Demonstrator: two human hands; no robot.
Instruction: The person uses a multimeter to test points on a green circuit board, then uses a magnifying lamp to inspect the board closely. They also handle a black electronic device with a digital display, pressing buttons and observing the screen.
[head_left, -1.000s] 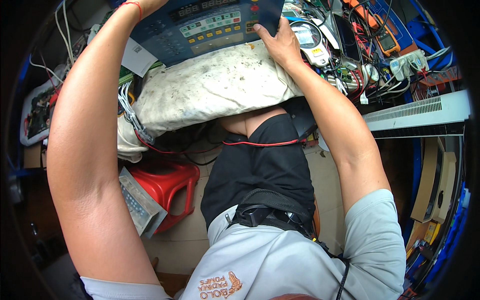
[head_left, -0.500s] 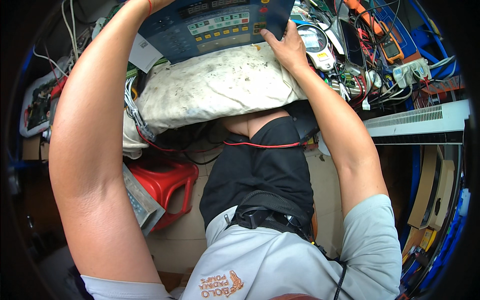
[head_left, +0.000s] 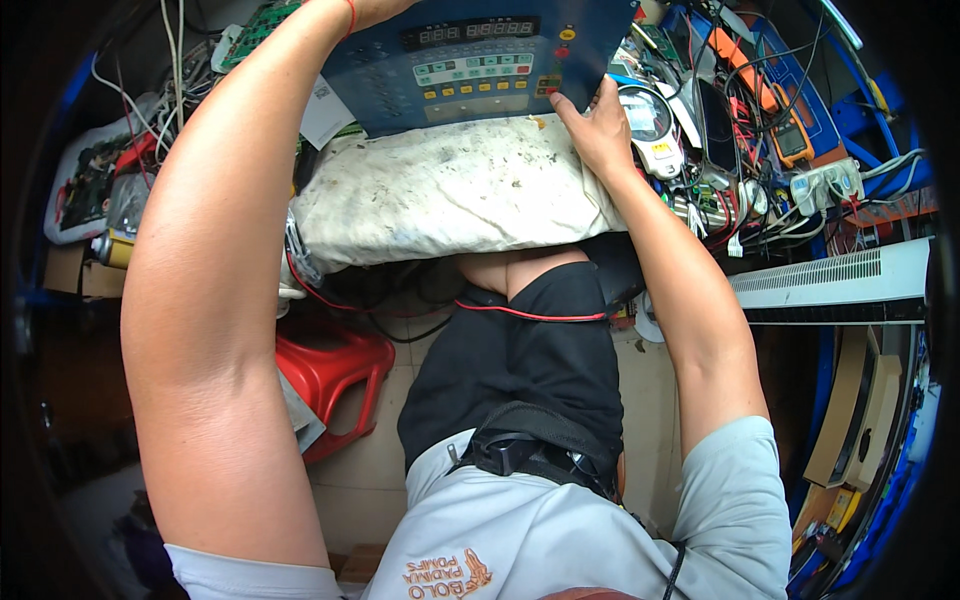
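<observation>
A dark blue control panel [head_left: 385,90] stands tilted on a stained, off-white cloth [head_left: 430,185], with a dark digit display and rows of small buttons on its face. My right hand [head_left: 603,128] is at the panel's lower right edge. Its thumb lies on the face by a red button, while the other fingers go round the edge and are partly hidden. Up at the panel's top left is my left hand [head_left: 378,8], cut off by the picture's upper edge, so its fingers do not show.
Right of the panel lie a white round-dialled device [head_left: 650,125], an orange multimeter [head_left: 790,135], a power strip [head_left: 827,187] and tangled wires. A white sheet [head_left: 325,115] leans at the panel's left. Below are a red plastic stool [head_left: 335,365] and a red wire [head_left: 530,312] across my legs.
The whole view has shifted, so the panel, cloth and bench things sit lower and further right in the picture. Both hands keep about the same places on the panel.
</observation>
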